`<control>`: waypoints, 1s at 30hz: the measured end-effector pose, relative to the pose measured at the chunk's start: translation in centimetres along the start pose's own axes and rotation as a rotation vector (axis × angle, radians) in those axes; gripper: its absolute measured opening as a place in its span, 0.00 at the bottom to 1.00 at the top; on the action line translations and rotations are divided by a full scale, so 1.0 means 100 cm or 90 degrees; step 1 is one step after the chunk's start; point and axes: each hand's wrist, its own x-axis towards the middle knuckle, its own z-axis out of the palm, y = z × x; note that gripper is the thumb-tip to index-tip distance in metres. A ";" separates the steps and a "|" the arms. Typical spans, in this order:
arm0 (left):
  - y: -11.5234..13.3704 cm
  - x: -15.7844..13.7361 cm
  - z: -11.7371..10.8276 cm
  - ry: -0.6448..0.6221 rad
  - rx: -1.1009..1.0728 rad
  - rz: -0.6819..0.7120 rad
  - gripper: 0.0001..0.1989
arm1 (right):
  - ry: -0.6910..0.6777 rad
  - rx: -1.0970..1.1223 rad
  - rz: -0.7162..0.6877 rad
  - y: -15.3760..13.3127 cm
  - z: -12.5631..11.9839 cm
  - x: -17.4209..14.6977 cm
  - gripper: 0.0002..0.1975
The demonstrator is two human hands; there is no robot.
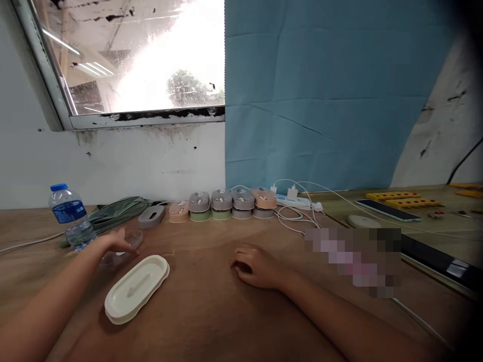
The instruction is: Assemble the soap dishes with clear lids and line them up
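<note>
On the left of the table, my left hand (117, 241) reaches over a clear plastic oval piece (136, 238), its visible fingers spread and touching it. Whether those fingers grip the piece is hard to see, since the hand covers part of it. Just in front lies a cream oval tray (136, 289), shallow and facing up, with a small mark on its floor. My right hand (260, 266) rests on the tabletop near the middle. Its fingers are loosely curled with a gap to the thumb, and nothing shows inside.
Behind the hands runs a row of small oval boxes (232, 201), mostly stacked in pairs. A grey oval lid (151, 216), a water bottle (71, 217) and green cloth (121, 213) stand left. White cables (298, 216), a power strip (298, 201) and a phone (388, 210) lie right.
</note>
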 end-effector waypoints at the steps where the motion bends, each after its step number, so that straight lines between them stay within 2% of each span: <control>1: 0.001 -0.002 -0.004 -0.024 0.004 -0.018 0.55 | -0.003 0.000 -0.002 0.000 0.000 0.000 0.10; 4: 0.020 0.000 -0.010 -0.027 0.030 0.003 0.55 | -0.013 -0.005 -0.010 0.001 -0.001 0.000 0.10; 7: 0.050 0.013 -0.005 0.017 0.047 0.085 0.45 | -0.017 -0.018 -0.019 0.000 -0.002 -0.001 0.10; 10: 0.070 0.033 0.009 0.046 0.048 0.126 0.35 | -0.019 -0.032 -0.023 -0.001 -0.002 -0.001 0.10; 15: 0.064 0.056 0.023 0.074 0.035 0.159 0.17 | -0.021 -0.048 -0.016 -0.002 -0.002 -0.001 0.09; 17: 0.057 0.057 0.020 0.097 0.024 0.166 0.14 | -0.023 -0.050 -0.019 -0.001 -0.002 -0.001 0.09; 19: 0.054 0.052 0.011 0.138 0.019 0.167 0.16 | -0.006 -0.047 -0.029 -0.001 -0.001 -0.002 0.11; 22: 0.062 0.025 -0.006 0.273 -0.024 0.191 0.20 | 0.086 -0.052 -0.052 -0.001 -0.002 -0.003 0.23; 23: 0.068 0.011 -0.011 0.346 -0.075 0.225 0.20 | 0.134 -0.065 -0.063 -0.001 -0.002 -0.003 0.27; 24: 0.075 -0.006 -0.015 0.383 -0.133 0.303 0.19 | 0.185 -0.081 -0.077 0.000 -0.002 -0.003 0.29; 26: 0.092 -0.045 -0.018 0.357 -0.204 0.462 0.16 | 0.267 -0.113 -0.114 0.000 -0.004 -0.004 0.32; 27: 0.101 -0.066 -0.017 0.303 -0.207 0.540 0.15 | 0.289 -0.122 -0.135 0.000 -0.005 -0.004 0.32; 30: 0.124 -0.124 -0.013 0.125 -0.150 0.752 0.13 | 0.252 -0.114 -0.191 0.000 -0.009 -0.005 0.36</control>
